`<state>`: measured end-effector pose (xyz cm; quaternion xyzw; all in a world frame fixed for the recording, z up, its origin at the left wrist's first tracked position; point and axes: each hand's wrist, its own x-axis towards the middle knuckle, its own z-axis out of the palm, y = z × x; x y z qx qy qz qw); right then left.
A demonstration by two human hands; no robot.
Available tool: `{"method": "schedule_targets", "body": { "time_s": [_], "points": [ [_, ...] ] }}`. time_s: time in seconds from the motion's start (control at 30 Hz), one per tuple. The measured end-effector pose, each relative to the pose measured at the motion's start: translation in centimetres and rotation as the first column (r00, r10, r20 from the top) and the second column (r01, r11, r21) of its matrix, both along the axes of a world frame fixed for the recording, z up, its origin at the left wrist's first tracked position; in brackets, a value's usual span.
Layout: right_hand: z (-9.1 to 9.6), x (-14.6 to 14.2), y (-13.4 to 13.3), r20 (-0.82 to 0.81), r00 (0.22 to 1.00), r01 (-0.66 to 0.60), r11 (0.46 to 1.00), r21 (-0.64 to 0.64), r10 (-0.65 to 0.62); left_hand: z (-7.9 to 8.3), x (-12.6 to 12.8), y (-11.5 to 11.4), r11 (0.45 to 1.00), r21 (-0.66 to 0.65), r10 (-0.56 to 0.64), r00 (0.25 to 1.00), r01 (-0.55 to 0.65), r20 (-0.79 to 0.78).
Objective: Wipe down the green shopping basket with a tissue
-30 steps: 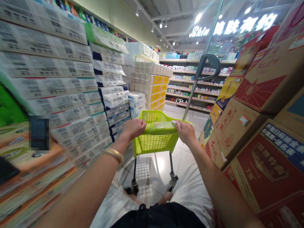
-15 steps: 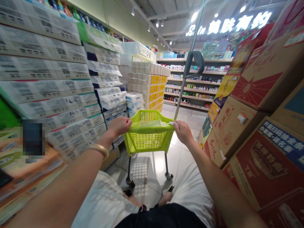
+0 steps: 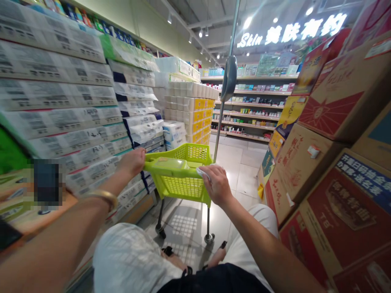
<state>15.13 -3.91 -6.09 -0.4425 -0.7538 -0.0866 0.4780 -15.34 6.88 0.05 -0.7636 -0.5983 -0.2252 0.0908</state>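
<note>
green cart [image 3: 180, 186] has turned; left grip [image 3: 133, 162] clasps its handle [image 3: 171, 169], right grip [image 3: 217, 184] a white cloth [image 3: 202, 172].

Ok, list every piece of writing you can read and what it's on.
"Skin 美肤有约": lit sign
"郎牌特曲": red carton
"送名表": end of the blue label; its other characters are too blurred to be sure
"帆风顺", seemingly: brown carton
Too small or blurred: print and handwriting on the wrapped packs, shelf goods, price tags
None readable: green cart
</note>
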Motion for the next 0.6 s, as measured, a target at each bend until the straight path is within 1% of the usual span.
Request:
{"method": "schedule_targets", "body": {
  "time_s": [0.07, 0.1, 0.13, 0.2, 0.23, 0.3, 0.37, 0.43, 0.5, 0.53, 0.6],
  "points": [
    [-0.4, -1.3, -0.1, -0.042, 0.999, -0.014, 1.0, 0.022, 0.015, 0.0, 0.9, -1.0, 0.993, 0.103, 0.064, 0.998, -0.065, 0.008],
    [-0.6, -1.8, -0.1, -0.068, 0.997, -0.028, 0.999, 0.031, 0.03, 0.0, 1.8, -1.6, 0.987, 0.154, 0.049, 0.999, -0.052, 0.018],
    [-0.8, -2.2, -0.1, -0.095, 0.994, -0.046, 0.998, 0.042, 0.05, 0.0, 2.9, -2.3, 0.981, 0.194, 0.012, 0.999, -0.019, 0.038],
    [-1.4, -2.7, -0.3, -0.133, 0.986, -0.094, 0.993, 0.076, 0.104, 0.2, 5.5, -3.8, 0.963, 0.236, -0.144, 0.989, 0.13, 0.043],
    [-1.7, -2.9, -0.4, -0.143, 0.98, -0.123, 0.988, 0.092, 0.135, 0.3, 6.9, -4.5, 0.949, 0.237, -0.226, 0.973, 0.21, 0.04],
    [-2.3, -2.9, -0.6, -0.157, 0.968, -0.18, 0.978, 0.107, 0.195, 0.5, 9.4, -5.6, 0.92, 0.188, -0.36, 0.932, 0.345, 0.049],
    [-3.0, -2.7, -0.9, -0.192, 0.954, -0.213, 0.971, 0.108, 0.231, 0.5, 11.4, -6.5, 0.904, 0.104, -0.421, 0.905, 0.414, 0.062],
    [-3.5, -2.6, -1.0, -0.253, 0.937, -0.218, 0.97, 0.111, 0.24, 0.4, 12.6, -7.1, 0.912, -0.015, -0.41, 0.911, 0.411, 0.047],
    [-3.9, -2.6, -1.0, -0.321, 0.916, -0.212, 0.97, 0.117, 0.239, 0.0, 13.4, -7.5, 0.926, -0.113, -0.366, 0.93, 0.361, -0.025],
    [-4.1, -2.6, -0.9, -0.358, 0.903, -0.21, 0.97, 0.119, 0.239, -0.1, 13.6, -7.7, 0.931, -0.135, -0.351, 0.934, 0.34, -0.068],
    [-4.4, -2.7, -0.6, -0.448, 0.864, -0.204, 0.973, 0.11, 0.232, -0.4, 13.9, -7.9, 0.933, -0.139, -0.349, 0.928, 0.332, -0.132]
  ]
}}
